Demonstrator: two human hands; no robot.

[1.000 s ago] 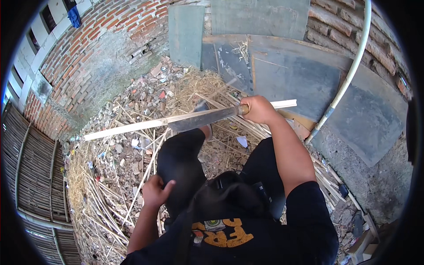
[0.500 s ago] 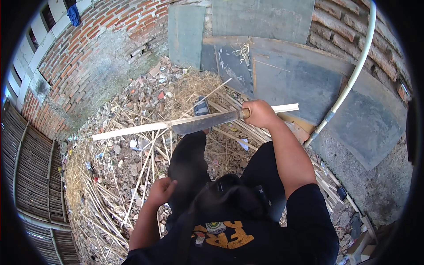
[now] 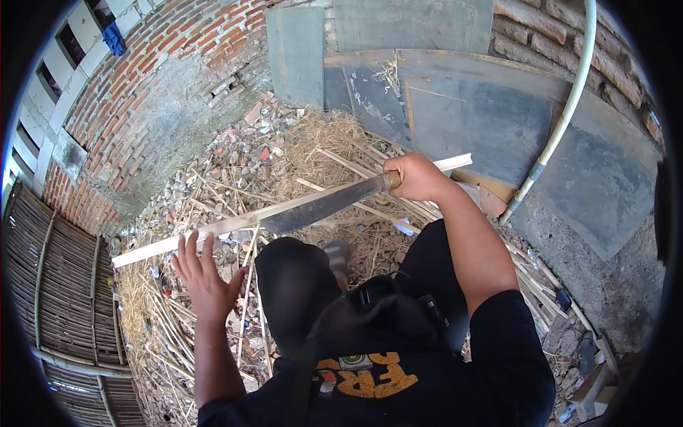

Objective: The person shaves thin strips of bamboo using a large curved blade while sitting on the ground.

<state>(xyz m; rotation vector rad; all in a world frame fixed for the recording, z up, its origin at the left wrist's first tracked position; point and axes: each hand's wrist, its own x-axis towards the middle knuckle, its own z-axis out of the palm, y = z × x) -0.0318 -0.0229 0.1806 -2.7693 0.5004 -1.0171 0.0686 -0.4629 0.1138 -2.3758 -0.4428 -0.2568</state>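
Observation:
My right hand (image 3: 416,176) grips the handle of a long dark machete (image 3: 324,206) together with the end of a long pale bamboo strip (image 3: 192,236). The blade lies along the strip, which runs left across my raised knee (image 3: 292,274) in black trousers. My left hand (image 3: 206,281) is open with fingers spread, just below the strip's left part and not touching it.
Thin bamboo slivers and straw (image 3: 313,153) cover rubble on the ground. A brick wall (image 3: 142,78) curves at the back left, grey slabs (image 3: 484,107) lean behind, a white pipe (image 3: 562,121) runs at the right, and a woven bamboo panel (image 3: 57,299) lies at the left.
My left hand has risen from my thigh toward the strip and opened its fingers. The machete and strip have stayed nearly in place.

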